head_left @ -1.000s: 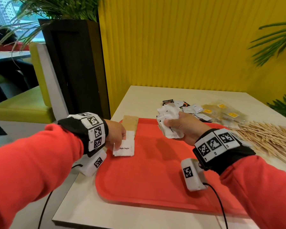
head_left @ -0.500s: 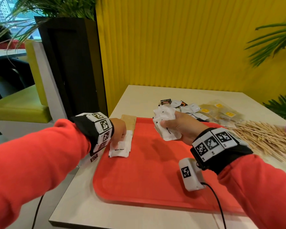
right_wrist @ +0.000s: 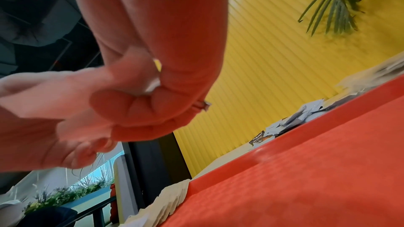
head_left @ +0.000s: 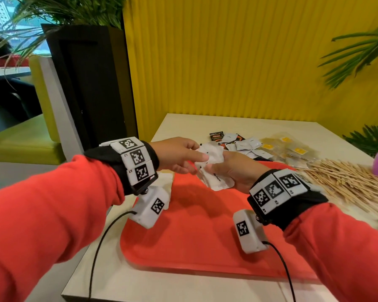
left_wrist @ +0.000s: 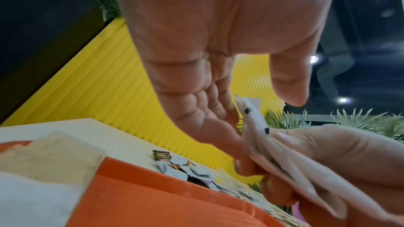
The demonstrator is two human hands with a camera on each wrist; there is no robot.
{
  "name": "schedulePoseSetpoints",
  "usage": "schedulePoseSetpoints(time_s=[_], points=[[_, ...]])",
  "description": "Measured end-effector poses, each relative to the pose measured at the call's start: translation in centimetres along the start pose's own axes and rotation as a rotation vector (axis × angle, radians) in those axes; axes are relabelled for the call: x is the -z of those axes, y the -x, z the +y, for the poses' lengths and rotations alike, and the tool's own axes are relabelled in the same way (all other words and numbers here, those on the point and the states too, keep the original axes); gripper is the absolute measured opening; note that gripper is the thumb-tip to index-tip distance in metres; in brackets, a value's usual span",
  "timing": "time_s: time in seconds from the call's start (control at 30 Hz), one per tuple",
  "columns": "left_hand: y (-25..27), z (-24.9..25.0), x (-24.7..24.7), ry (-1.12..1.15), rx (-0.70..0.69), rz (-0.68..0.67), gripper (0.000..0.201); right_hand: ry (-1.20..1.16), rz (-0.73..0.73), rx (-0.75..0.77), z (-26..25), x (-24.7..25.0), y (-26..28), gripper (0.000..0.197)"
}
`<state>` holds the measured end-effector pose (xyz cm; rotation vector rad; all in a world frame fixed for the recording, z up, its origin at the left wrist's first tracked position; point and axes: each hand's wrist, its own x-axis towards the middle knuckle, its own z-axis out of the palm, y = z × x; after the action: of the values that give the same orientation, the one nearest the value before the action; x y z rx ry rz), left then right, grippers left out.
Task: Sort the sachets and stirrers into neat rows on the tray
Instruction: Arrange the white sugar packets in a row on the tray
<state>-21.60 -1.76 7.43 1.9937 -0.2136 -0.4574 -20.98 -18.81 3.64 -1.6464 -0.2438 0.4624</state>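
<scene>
From the head view, the right hand (head_left: pixel 234 171) grips a bundle of white sachets (head_left: pixel 214 168) above the red tray (head_left: pixel 196 240) on the desk (head_left: pixel 183 123), and the left hand (head_left: pixel 177 155) pinches the top one. Its print is too small to read. The left wrist view shows stacked sachets (left_wrist: pixel 50 161) at the tray's edge. The right wrist view shows loose sachets (right_wrist: pixel 290 122) beyond the rim.

Tray (head_left: pixel 205 247) on the table (head_left: pixel 205 125), loose sachets (head_left: pixel 240 144) behind it, stirrers (head_left: pixel 347 182) to its right, sachet row (left_wrist: pixel 43 170) along its left edge

Head above, wrists under hands (head_left: pixel 205 162)
</scene>
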Motion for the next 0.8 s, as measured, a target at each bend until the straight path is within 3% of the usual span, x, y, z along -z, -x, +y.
schedulePoseSetpoints(time_s=[0.1, 0.27, 0.43, 0.6, 0.7, 0.8], points=[[-0.2, 0.2, -0.4, 0.085, -0.012, -0.054, 0.008, 0.047, -0.005, -0.004, -0.1, 0.1, 0.3, 0.016], [-0.5, -0.5, -0.7, 0.001, -0.010, -0.127, 0.036, -0.057, -0.050, -0.013, 0.1, 1.3, 0.7, 0.030], [-0.8, -0.6, -1.3, -0.016, -0.019, -0.005, 0.036, -0.133, -0.034, 0.025, 0.0, 1.1, 0.9, 0.019], [-0.6, -0.6, -0.6, -0.090, 0.025, -0.044, 0.037, -0.069, 0.069, 0.026, -0.3, 1.8, 1.1, 0.021], [-0.1, -1.0, 0.3, -0.189, 0.073, -0.047, 0.036, 0.007, 0.187, 0.010, -0.3, 2.5, 1.0, 0.016], [0.3, -1.8, 1.4, -0.256, 0.171, -0.074, 0.035, 0.016, 0.207, -0.014, -0.1, 2.9, 1.0, 0.008]])
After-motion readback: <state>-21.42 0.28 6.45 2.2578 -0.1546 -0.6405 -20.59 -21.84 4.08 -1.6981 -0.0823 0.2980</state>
